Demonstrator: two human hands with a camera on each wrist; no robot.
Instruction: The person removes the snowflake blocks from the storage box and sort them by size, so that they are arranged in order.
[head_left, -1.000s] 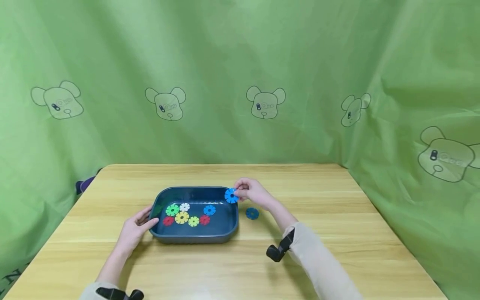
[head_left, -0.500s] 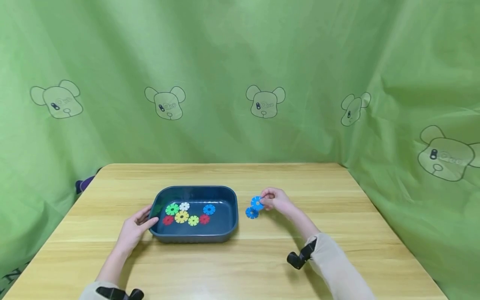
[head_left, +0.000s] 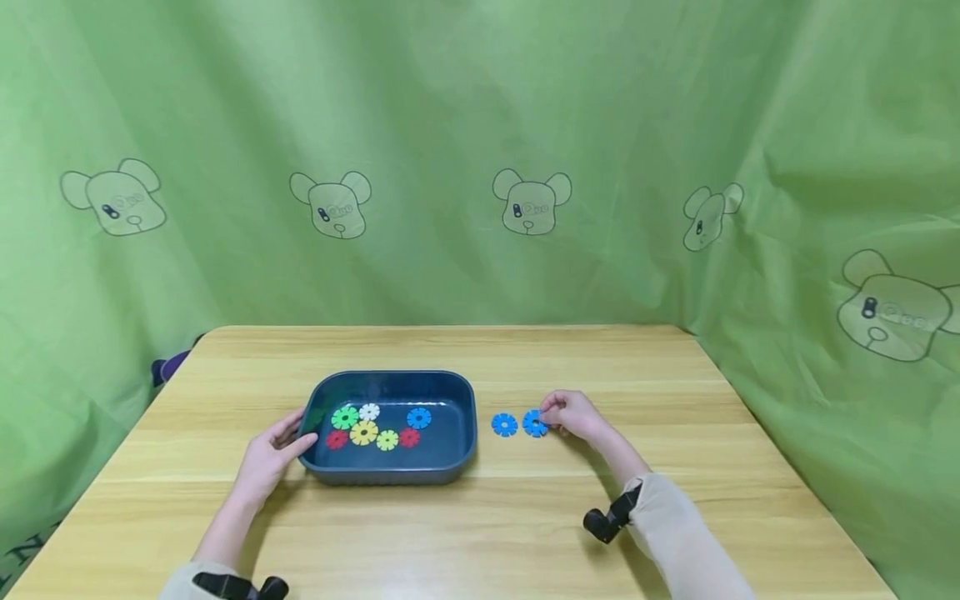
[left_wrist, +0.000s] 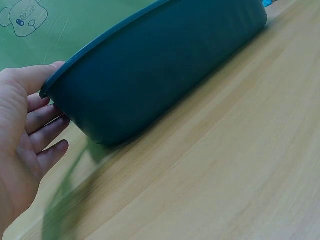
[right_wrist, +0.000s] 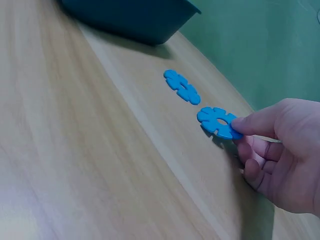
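Note:
My right hand (head_left: 576, 414) pinches a blue slotted snowflake disc (right_wrist: 218, 122) by its edge, thumb on top. In the right wrist view the disc tilts just above the table, with its shadow beneath. Beside it a second blue snowflake disc (right_wrist: 182, 86) lies flat, a small gap between them. My left hand (head_left: 270, 460) grips the left end of a dark blue rectangular basin (head_left: 390, 478), thumb over the rim and fingers against the outer wall (left_wrist: 135, 85). Inside the basin lie green (head_left: 345, 417), white (head_left: 369, 412), yellow (head_left: 364, 432), yellow-green, red and blue discs.
The basin stands on a light wooden table (head_left: 450, 542). A green curtain (head_left: 435, 275) printed with bear heads hangs behind the table and along its sides. Something purple (head_left: 171, 367) shows beyond the table's left edge.
My right hand has carried the blue snowflake disc from the basin's right rim rightward and down, past the other blue disc on the table. My left hand and the basin have stayed in place.

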